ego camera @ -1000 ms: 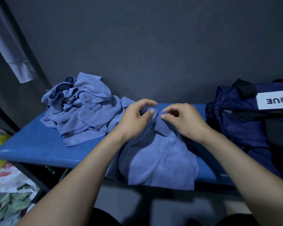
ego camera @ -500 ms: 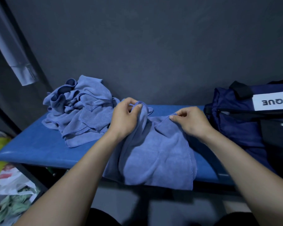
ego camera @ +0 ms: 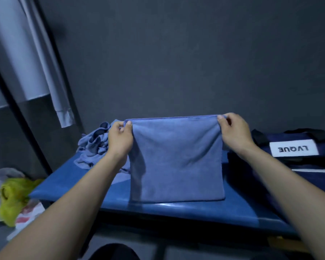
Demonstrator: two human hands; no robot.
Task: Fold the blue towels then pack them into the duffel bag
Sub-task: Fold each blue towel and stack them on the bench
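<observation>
While pinching its top corners, both hands (ego camera: 120, 136) (ego camera: 235, 132) hold a blue towel (ego camera: 176, 160) spread.

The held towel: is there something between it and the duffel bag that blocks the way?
Nothing visible does. The towel hangs from both hands, the duffel bag lies just right of the right hand; whether it is open I cannot tell.
</observation>
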